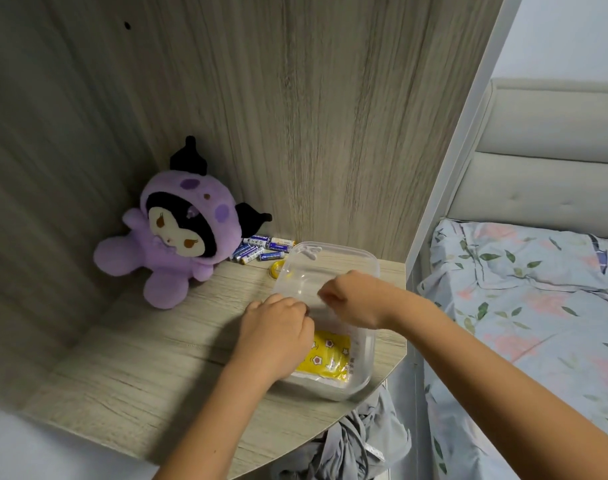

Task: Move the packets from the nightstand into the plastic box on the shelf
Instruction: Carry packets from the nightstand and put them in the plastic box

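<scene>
Both of my bare arms reach forward from the near edge of the shelf (129, 375). My left hand (273, 336) is over the left rim of the plastic box (361, 382), knuckles up. Its fingers are curled down over that rim, but I cannot tell if this grip has hold of anything. My right hand (356, 294) is over the middle of the box, bent at the wrist. Its fingers are bunched into a fist, and there is a pale blur just by them. I cannot tell if this grip holds something.

One yellow packet (326, 356) with little stars and flowers lies flat on the bottom of the box, at its near end. It is just under and beside my left hand, and nearer to me than my right hand.

At the back of the shelf, a purple plush toy (172, 230) leans in the left corner. Some batteries (264, 247) lie just beside it along the back edge, close to the far end of the box. Off to the right is a bed (537, 306) with a flowery sheet.
</scene>
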Available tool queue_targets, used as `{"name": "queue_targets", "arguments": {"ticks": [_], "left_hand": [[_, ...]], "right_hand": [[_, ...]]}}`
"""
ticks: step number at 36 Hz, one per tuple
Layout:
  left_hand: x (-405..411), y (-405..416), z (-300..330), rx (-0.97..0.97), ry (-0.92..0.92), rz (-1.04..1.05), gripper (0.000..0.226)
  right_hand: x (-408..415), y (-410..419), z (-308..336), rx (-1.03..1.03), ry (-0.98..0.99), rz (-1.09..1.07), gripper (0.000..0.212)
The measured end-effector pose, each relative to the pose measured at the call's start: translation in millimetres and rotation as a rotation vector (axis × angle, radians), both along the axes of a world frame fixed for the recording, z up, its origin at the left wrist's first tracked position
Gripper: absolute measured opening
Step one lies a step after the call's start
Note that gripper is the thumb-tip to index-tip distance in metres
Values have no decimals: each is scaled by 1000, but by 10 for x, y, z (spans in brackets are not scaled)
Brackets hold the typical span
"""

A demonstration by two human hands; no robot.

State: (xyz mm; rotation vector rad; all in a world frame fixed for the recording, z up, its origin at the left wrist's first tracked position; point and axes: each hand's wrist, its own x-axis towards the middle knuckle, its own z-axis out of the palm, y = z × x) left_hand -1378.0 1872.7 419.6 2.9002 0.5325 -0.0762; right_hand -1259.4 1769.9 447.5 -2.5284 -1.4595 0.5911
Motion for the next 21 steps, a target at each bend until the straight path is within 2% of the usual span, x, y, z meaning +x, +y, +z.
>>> {"name": "queue_targets", "arguments": {"ticks": [3,5,8,11,14,21], "left_hand": [[-10,-3,7,-17,-14,-16,51],[-22,-2,39,-101,-44,-15,62],[-32,-24,183,-160,-144,2,59],[28,-96,357,-55,-226,-10,51],[136,-215,430,-10,-209,-83,37],[306,-598,443,185,-159,-390,37]], "right_hand": [[93,-198,44,256,-116,-98,28],[153,-379,79,327,-116,-171,31],[243,-694,102,368,-201,-259,30],[295,-999,85,304,-335,-301,29],[265,-1255,0,182,-442,-310,30],[-118,-1910,-195,-29,-560,-562,32]]}}
